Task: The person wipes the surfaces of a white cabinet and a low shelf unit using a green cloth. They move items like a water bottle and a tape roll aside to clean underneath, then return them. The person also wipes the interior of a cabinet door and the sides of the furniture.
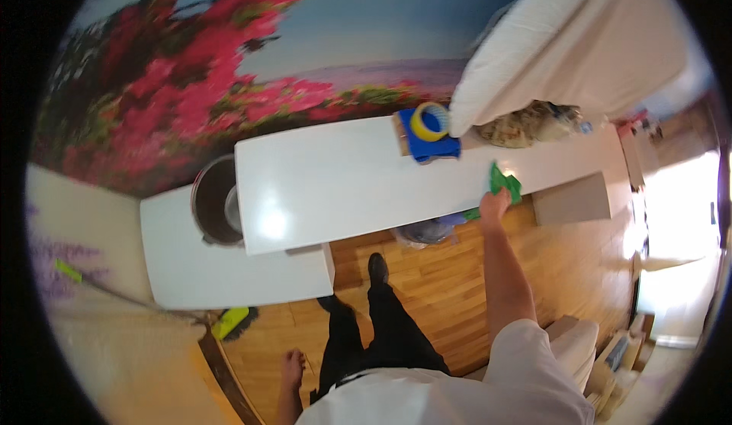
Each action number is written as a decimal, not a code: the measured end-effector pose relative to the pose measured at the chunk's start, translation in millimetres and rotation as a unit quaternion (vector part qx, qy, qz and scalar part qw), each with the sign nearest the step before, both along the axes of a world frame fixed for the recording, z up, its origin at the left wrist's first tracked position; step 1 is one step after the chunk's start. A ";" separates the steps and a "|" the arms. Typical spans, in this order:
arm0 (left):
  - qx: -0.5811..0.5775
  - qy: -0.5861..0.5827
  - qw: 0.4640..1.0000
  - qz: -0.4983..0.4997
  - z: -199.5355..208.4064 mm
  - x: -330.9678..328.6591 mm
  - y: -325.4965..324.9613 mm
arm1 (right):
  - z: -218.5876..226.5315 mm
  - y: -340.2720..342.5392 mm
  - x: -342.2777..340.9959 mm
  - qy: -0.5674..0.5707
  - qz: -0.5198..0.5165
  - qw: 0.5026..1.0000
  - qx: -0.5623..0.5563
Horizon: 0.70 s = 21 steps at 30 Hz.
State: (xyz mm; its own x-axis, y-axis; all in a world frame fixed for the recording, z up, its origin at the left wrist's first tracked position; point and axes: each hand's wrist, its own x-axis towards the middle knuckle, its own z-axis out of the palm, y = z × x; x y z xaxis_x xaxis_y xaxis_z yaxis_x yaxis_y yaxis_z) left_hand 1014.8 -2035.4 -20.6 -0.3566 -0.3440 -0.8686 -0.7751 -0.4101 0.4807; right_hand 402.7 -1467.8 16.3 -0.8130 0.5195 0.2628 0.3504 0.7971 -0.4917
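Observation:
My right hand reaches out over the front edge of the long white tabletop, closed around a green cloth. Part of the cloth spreads on the white surface above my fingers, and another bit hangs out beside the hand. Down at my side, away from the furniture, hangs my left hand; its fingers are curled in and nothing shows in them. Farther back on the tabletop, left of the cloth, a yellow roll of tape rests on a folded blue cloth.
A dark metal pot stands on a lower white surface at left. A patterned bundle and a large draped white cloth are at back right. Below the tabletop lies a plastic-wrapped item. A yellow-green broom leans left.

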 end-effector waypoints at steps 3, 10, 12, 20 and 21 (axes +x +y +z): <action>-0.038 0.006 0.999 0.004 22.8 -26.0 -1.3 | 14.0 -74.9 14.4 0.078 -0.121 0.945 -0.294; -0.075 0.036 0.996 0.044 -2.6 -22.4 3.5 | 66.7 -243.8 74.7 -0.050 -0.149 0.908 -0.387; -0.080 0.026 0.994 0.063 -10.0 -8.1 4.5 | 76.6 -306.9 99.7 -0.018 -0.167 0.883 -0.439; -0.120 -0.011 0.985 0.126 -34.6 58.1 -4.8 | 10.3 -460.7 172.7 -0.190 0.109 0.974 -0.054; -0.122 -0.023 0.985 0.122 -33.6 66.2 -9.1 | 8.8 -477.9 182.2 -0.188 0.152 0.969 -0.048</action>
State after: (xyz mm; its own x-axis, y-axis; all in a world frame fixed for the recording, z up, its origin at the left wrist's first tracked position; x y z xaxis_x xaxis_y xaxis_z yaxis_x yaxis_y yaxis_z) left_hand 1081.0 -2044.5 -54.3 -0.1991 -0.6150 -0.7630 -0.6910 -0.4640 0.5543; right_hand 584.9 -1945.7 25.1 -0.9614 0.2475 -0.1201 0.2749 0.8489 -0.4513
